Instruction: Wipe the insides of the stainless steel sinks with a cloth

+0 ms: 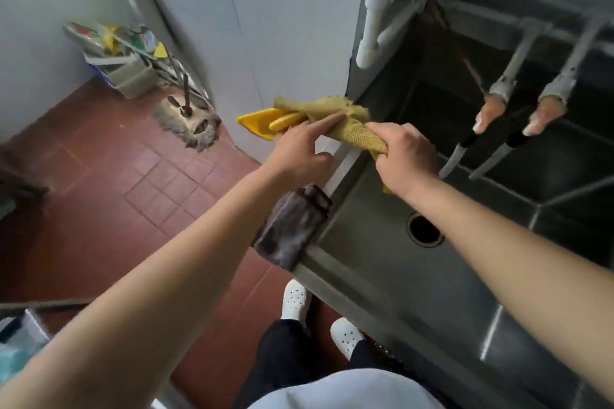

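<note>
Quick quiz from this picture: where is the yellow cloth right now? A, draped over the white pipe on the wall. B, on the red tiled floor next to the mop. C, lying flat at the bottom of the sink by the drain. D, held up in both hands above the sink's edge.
D: the left hand and the right hand both grip the yellow cloth in the air above the sink edge, clear of the drain.

The cloth [349, 129] is a coarse, open-weave mesh fabric, matt mustard, with a smoother bright yellow part [257, 121] at its left end; the sink [382, 262] is brushed stainless steel with a dull sheen; the floor [133, 176] is matt red-brown tile; the pipe [373, 20] looks like smooth white plastic.
</note>
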